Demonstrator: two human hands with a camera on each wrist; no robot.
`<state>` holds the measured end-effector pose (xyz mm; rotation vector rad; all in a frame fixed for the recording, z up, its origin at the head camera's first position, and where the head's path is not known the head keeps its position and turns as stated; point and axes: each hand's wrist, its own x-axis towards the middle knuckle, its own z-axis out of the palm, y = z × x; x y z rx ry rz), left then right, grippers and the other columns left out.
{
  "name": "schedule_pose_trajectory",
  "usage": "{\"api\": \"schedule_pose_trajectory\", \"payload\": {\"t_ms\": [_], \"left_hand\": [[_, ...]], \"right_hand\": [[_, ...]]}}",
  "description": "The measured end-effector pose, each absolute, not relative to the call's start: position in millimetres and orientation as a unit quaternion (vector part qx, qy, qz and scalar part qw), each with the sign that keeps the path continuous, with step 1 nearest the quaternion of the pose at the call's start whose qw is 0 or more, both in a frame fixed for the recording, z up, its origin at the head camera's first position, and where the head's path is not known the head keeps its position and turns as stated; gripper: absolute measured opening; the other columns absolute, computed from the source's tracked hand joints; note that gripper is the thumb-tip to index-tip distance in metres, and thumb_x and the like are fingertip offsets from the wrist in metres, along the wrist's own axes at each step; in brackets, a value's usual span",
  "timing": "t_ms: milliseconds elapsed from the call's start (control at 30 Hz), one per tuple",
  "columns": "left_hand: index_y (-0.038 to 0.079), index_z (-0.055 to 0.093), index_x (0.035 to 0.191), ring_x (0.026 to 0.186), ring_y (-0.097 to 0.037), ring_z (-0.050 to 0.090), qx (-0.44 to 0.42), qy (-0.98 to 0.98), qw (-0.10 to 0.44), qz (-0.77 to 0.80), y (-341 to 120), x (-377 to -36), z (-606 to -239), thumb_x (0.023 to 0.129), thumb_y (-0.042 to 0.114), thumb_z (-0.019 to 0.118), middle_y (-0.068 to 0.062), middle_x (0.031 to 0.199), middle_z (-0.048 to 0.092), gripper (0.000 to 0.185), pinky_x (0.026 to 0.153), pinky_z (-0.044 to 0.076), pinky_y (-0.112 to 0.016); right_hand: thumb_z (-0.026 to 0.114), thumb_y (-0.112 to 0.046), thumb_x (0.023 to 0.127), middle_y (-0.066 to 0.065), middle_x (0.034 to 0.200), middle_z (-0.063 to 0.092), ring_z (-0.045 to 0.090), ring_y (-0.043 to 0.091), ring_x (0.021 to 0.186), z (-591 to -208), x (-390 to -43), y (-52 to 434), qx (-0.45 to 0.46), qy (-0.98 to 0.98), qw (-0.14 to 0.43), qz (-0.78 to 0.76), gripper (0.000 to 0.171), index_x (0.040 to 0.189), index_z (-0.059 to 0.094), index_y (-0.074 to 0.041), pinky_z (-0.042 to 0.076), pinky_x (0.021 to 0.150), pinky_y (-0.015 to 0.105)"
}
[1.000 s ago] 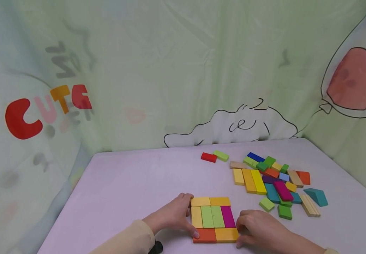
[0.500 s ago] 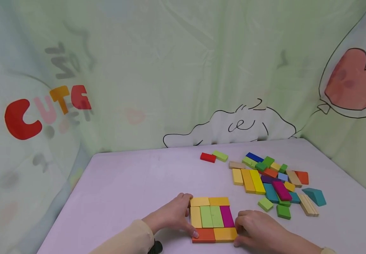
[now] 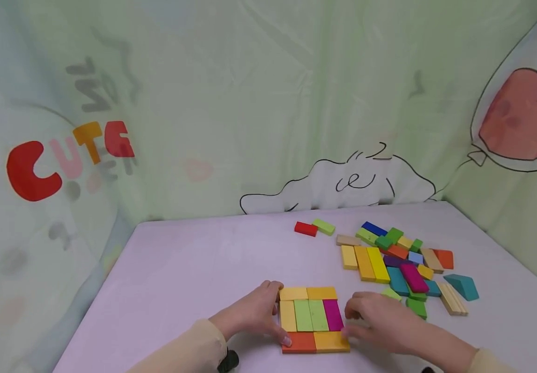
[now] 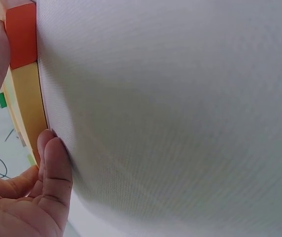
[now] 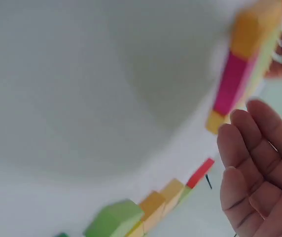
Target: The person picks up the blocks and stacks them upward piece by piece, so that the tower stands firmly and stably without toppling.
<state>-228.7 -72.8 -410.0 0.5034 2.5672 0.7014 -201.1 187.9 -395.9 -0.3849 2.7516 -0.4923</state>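
Eight blocks point(image 3: 317, 315) are lying flat at near centre. Left hand point(image 3: 258, 313) is bracing them from the left, not grasping; right hand point(image 3: 385, 321) is hanging relaxed, nothing held. Risk: left push going unopposed, purple block point(image 3: 333, 315) maybe sliding right.

Left hand point(image 3: 254, 313) has its thumb point(image 3: 278, 334) outspread (right hand point(image 3: 382, 321) loosely curved).

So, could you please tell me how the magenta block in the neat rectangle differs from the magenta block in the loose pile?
The rectangle's magenta block lies flush beside a light green block, whereas the pile's magenta block lies askew among jumbled blocks. The rectangle's magenta block sits nearer the person; the pile's magenta block is farther off. Both are oblong and similar in colour.
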Motion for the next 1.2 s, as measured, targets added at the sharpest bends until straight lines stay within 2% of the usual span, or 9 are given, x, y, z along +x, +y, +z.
{"api": "schedule_pose_trajectory", "payload": {"t_ms": [133,200,333,467,767,933,1067,1133,1200], "left_hand": [[0.005,0.042,0.148,0.091,-0.011,0.056,0.179,0.926,0.217,0.254,-72,-229,-409,0.068,0.036,0.097,-0.005,0.119,0.055,0.103,0.093,0.056,-0.031],[0.005,0.042,0.148,0.091,-0.011,0.056,0.180,0.925,0.218,0.255,-71,-229,-409,0.068,0.036,0.097,-0.005,0.120,0.055,0.103,0.093,0.056,-0.031],[0.006,0.042,0.148,0.091,-0.011,0.056,0.181,0.922,0.221,0.260,-70,-230,-409,0.068,0.036,0.097,-0.004,0.118,0.055,0.101,0.092,0.056,-0.031],[0.007,0.043,0.147,0.093,-0.012,0.054,0.177,0.922,0.221,0.263,-70,-230,-409,0.069,0.037,0.096,-0.003,0.118,0.054,0.100,0.095,0.055,-0.032],[0.007,0.042,0.148,0.093,-0.013,0.053,0.176,0.924,0.220,0.260,-72,-229,-409,0.069,0.036,0.096,-0.004,0.118,0.054,0.100,0.097,0.055,-0.034],[0.007,0.042,0.148,0.092,-0.013,0.054,0.177,0.924,0.219,0.260,-71,-230,-409,0.069,0.035,0.096,-0.004,0.117,0.054,0.100,0.095,0.055,-0.033],[0.006,0.042,0.148,0.092,-0.013,0.053,0.182,0.926,0.211,0.253,-71,-229,-409,0.067,0.036,0.097,-0.004,0.116,0.054,0.101,0.097,0.054,-0.034],[0.005,0.042,0.148,0.092,-0.012,0.053,0.186,0.928,0.205,0.249,-72,-229,-409,0.066,0.036,0.098,-0.004,0.116,0.054,0.103,0.098,0.054,-0.033],[0.005,0.042,0.148,0.091,-0.012,0.052,0.190,0.929,0.201,0.247,-72,-229,-409,0.066,0.036,0.098,-0.005,0.116,0.054,0.104,0.098,0.054,-0.033]], "right_hand": [[0.077,-0.024,0.091,-0.004,0.077,0.059,0.053,0.012,0.069,-391,-221,185,-0.138,0.960,0.136,-0.204,0.044,0.129,0.063,-0.008,0.052,0.064,0.022],[0.073,-0.021,0.094,-0.002,0.077,0.059,0.053,0.013,0.068,-394,-230,184,-0.140,0.954,0.145,-0.221,0.047,0.136,0.058,-0.005,0.052,0.063,0.022],[0.071,-0.018,0.096,-0.001,0.082,0.062,0.054,0.014,0.072,-401,-242,182,-0.134,0.945,0.167,-0.247,0.036,0.129,0.063,-0.006,0.053,0.066,0.025],[0.071,-0.018,0.095,-0.001,0.079,0.060,0.053,0.015,0.070,-405,-245,179,-0.146,0.942,0.167,-0.254,0.026,0.120,0.067,-0.011,0.049,0.063,0.024],[0.074,-0.020,0.093,-0.001,0.072,0.055,0.050,0.014,0.066,-406,-244,176,-0.162,0.942,0.157,-0.248,0.024,0.115,0.067,-0.013,0.041,0.058,0.022],[0.075,-0.020,0.093,0.000,0.070,0.053,0.049,0.015,0.065,-407,-243,173,-0.155,0.944,0.156,-0.247,0.025,0.116,0.067,-0.012,0.040,0.057,0.022],[0.075,-0.021,0.093,0.001,0.070,0.054,0.049,0.015,0.064,-407,-243,173,-0.147,0.945,0.158,-0.247,0.027,0.117,0.066,-0.012,0.039,0.057,0.022],[0.075,-0.023,0.093,0.001,0.072,0.055,0.050,0.015,0.066,-405,-243,175,-0.149,0.943,0.165,-0.249,0.033,0.122,0.065,-0.011,0.042,0.058,0.023],[0.078,-0.027,0.090,0.001,0.077,0.057,0.052,0.015,0.071,-402,-242,179,-0.149,0.939,0.184,-0.249,0.047,0.131,0.061,-0.009,0.047,0.063,0.024]]}}
